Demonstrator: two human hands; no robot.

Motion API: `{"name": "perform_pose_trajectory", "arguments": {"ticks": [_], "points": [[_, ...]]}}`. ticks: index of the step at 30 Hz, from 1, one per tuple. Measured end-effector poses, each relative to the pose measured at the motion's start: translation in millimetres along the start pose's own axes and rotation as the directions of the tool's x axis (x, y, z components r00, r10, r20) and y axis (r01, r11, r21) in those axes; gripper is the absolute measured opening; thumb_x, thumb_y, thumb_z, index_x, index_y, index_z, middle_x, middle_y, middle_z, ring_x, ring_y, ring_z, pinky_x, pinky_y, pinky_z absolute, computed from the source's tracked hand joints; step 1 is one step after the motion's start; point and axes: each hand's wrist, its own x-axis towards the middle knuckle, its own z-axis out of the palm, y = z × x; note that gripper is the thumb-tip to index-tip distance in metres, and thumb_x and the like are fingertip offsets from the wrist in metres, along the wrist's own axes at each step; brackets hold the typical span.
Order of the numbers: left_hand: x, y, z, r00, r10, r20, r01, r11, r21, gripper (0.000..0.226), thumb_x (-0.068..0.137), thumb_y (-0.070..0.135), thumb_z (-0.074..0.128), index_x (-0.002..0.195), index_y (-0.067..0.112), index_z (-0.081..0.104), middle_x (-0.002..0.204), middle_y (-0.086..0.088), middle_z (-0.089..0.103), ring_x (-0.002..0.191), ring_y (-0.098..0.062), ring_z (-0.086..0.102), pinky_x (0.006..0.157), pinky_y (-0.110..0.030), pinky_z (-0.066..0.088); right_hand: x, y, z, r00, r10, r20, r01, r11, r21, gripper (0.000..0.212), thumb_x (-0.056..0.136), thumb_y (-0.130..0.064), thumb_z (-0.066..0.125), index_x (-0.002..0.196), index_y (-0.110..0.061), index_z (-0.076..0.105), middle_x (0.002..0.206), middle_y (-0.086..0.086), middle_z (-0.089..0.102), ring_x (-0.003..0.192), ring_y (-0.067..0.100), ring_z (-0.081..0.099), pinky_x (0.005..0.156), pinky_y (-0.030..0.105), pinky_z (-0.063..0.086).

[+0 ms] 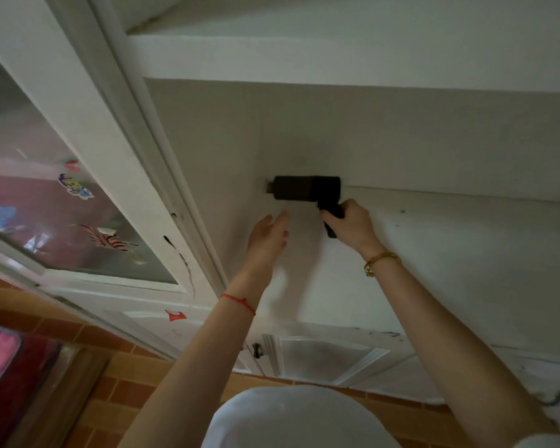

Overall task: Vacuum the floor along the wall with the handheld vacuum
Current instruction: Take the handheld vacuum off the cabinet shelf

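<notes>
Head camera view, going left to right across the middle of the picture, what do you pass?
Glass door with stickers → white door frame → left hand, open → handheld vacuum → right hand gripping its handle → gold bracelet.

Below me the floor (126, 376) is orange-brown tile with pale grout lines, running up to the foot of the white wall (401, 286) and the white door (117, 305) on my left. At the far left a pink and dark red thing (4, 367) lies on the tiles; I cannot tell what it is. Just beside it a brown wooden board (78, 392) lies on the floor too. A low white panel (324, 357) stands where wall meets tile.
</notes>
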Motion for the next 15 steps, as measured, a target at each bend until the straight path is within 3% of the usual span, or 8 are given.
{"name": "perform_pose_trajectory", "arguments": {"ticks": [4, 8, 11, 15], "points": [[1, 2, 7, 0.999, 0.001, 0.041, 0.005, 0.989, -0.151, 0.080, 0.088, 0.042, 0.069, 0.151, 0.010, 0.032, 0.144, -0.004, 0.050, 0.125, -0.020, 0.055, 0.109, -0.036, 0.044, -50, 1, -17, 0.999, 0.009, -0.050, -0.004, 0.996, 0.092, 0.031, 0.086, -0.034, 0.069, 0.095, -0.007, 0.056, 0.076, 0.003, 0.068, 0.063, 0.011, 0.065, 0.057, 0.028, 0.052], [-10, 1, 10, 0.994, 0.048, 0.096, -0.024, 0.972, -0.232, 0.052, 0.090, 0.033, 0.069, 0.133, 0.008, 0.057, 0.122, -0.002, 0.065, 0.113, -0.017, 0.063, 0.106, -0.036, 0.048, -98, 0, -28, 0.997, 0.003, -0.075, 0.006, 0.993, 0.119, 0.024, 0.087, -0.029, 0.069, 0.094, -0.014, 0.052, 0.076, 0.001, 0.066, 0.061, 0.007, 0.066, 0.059, 0.029, 0.057], [-20, -4, 14, 0.994, 0.043, 0.105, -0.013, 0.963, -0.270, 0.042, 0.090, 0.027, 0.070, 0.124, 0.005, 0.062, 0.118, -0.009, 0.068, 0.106, -0.019, 0.068, 0.103, -0.035, 0.050, -126, 1, -31, 0.994, 0.021, -0.107, -0.007, 0.991, 0.131, 0.026, 0.087, -0.030, 0.069, 0.097, -0.014, 0.052, 0.079, 0.001, 0.066, 0.061, 0.007, 0.067, 0.060, 0.030, 0.059], [-36, -8, 16, 0.984, 0.052, 0.169, -0.008, 0.967, -0.255, 0.043, 0.089, 0.029, 0.071, 0.124, 0.006, 0.063, 0.116, -0.006, 0.072, 0.101, -0.012, 0.072, 0.107, -0.035, 0.047, -157, 2, -36, 0.982, 0.056, -0.179, -0.023, 0.984, 0.179, 0.026, 0.086, -0.025, 0.071, 0.101, -0.011, 0.054, 0.081, -0.004, 0.064, 0.059, -0.007, 0.063, 0.051, 0.012, 0.049]]}}
